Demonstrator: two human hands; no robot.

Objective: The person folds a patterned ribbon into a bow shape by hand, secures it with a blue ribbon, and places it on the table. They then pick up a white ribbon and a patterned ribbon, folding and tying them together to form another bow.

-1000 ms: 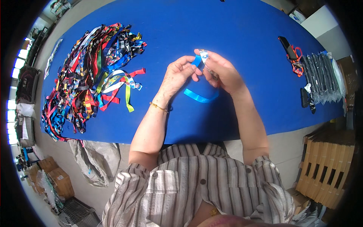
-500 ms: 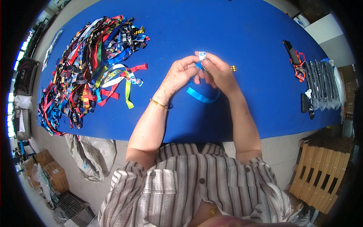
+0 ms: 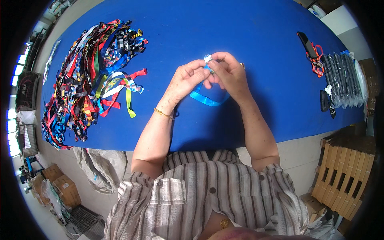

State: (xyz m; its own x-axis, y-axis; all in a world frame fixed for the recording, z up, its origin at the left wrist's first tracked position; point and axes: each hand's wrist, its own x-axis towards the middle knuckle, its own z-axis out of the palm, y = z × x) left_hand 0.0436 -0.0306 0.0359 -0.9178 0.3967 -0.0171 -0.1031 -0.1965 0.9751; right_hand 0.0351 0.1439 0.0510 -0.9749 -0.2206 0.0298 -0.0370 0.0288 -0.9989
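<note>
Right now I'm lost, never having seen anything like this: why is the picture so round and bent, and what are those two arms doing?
There is no machine here: these are a person's own bare hands. The view comes from a wide fisheye camera worn on the head, looking down, so straight edges bend. The left hand and right hand meet over a blue table. The left pinches a blue ribbon, which curves below the hands in the picture. The right seems to pinch a small pale piece; the fingers hide most of it. To the left lies a heap of colourful ribbons; to the right, dark items in clear plastic.
</note>
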